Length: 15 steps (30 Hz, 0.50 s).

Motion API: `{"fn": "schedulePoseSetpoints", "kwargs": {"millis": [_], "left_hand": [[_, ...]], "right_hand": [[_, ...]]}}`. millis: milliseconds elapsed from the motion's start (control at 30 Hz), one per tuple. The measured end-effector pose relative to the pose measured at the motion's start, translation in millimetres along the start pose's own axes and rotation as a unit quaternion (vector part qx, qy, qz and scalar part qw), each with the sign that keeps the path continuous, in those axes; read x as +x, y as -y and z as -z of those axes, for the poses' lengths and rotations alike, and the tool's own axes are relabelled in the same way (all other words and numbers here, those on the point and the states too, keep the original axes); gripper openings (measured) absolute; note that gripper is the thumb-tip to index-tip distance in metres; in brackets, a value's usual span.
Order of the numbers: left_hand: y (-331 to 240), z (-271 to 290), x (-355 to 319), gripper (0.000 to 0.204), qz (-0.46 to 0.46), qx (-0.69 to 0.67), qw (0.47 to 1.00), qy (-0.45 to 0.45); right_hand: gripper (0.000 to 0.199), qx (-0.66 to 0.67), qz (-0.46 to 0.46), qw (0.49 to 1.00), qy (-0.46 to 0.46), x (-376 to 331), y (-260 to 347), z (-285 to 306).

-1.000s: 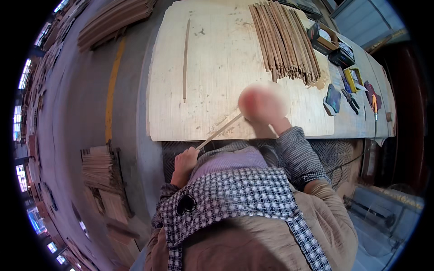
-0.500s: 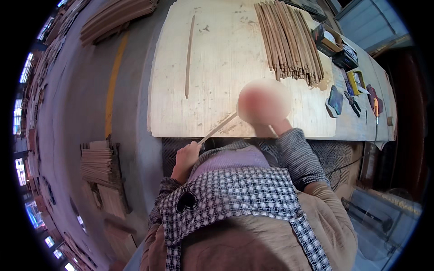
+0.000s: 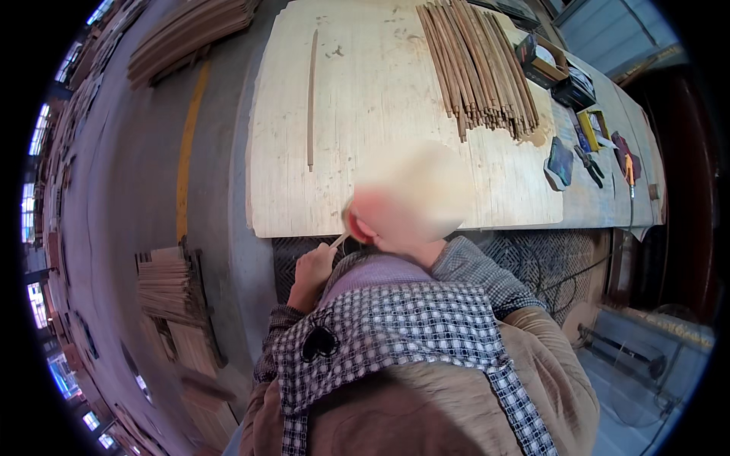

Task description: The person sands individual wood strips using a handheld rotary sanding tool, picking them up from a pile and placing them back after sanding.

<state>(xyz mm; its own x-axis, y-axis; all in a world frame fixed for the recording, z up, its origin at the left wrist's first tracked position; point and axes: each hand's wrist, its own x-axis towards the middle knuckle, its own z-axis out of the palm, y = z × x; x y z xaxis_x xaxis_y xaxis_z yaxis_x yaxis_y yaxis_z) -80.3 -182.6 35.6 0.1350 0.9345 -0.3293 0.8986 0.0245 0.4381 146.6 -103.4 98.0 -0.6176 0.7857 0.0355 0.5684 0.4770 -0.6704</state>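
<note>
At the table's near edge, my left hand (image 3: pixel 313 267) is closed around the lower end of a thin wooden stick (image 3: pixel 340 240). The stick slants up to the right toward my right hand (image 3: pixel 370 232), which is bent close to the left one. A pale smeared patch covers most of that hand's fingers. At its left side a rust-coloured rounded edge shows against the stick; what this is I cannot make out. The stick's far part is hidden. A single darker wooden stick (image 3: pixel 312 106) lies alone on the left of the board.
A row of brown wooden sticks (image 3: pixel 483 72) lies at the far right of the pale wooden board (image 3: pixel 365 83). Beyond it stand open boxes (image 3: pixel 544 64), a yellow box (image 3: pixel 593 125), pliers (image 3: pixel 589 166) and a dark pad (image 3: pixel 559 163). Stacked wood (image 3: pixel 167 281) stands on the floor at left.
My right hand has slid down and left along the stick, toward my left hand. The left hand stays nearly in place, still holding the stick's end.
</note>
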Motion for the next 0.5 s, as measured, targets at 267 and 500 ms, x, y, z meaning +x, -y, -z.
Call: {"fn": "schedulePoseSetpoints", "kwargs": {"millis": [267, 500], "left_hand": [[10, 2, 1, 0.034, -0.023, -0.074, 0.997, 0.018], [21, -6, 8, 0.036, -0.03, -0.175, 0.983, 0.042]], "right_hand": [[0.05, -0.098, -0.214, 0.965, -0.119, -15, -73, 82], [0.051, -0.159, -0.104, 0.976, -0.11, -19, -77, 31]]}}
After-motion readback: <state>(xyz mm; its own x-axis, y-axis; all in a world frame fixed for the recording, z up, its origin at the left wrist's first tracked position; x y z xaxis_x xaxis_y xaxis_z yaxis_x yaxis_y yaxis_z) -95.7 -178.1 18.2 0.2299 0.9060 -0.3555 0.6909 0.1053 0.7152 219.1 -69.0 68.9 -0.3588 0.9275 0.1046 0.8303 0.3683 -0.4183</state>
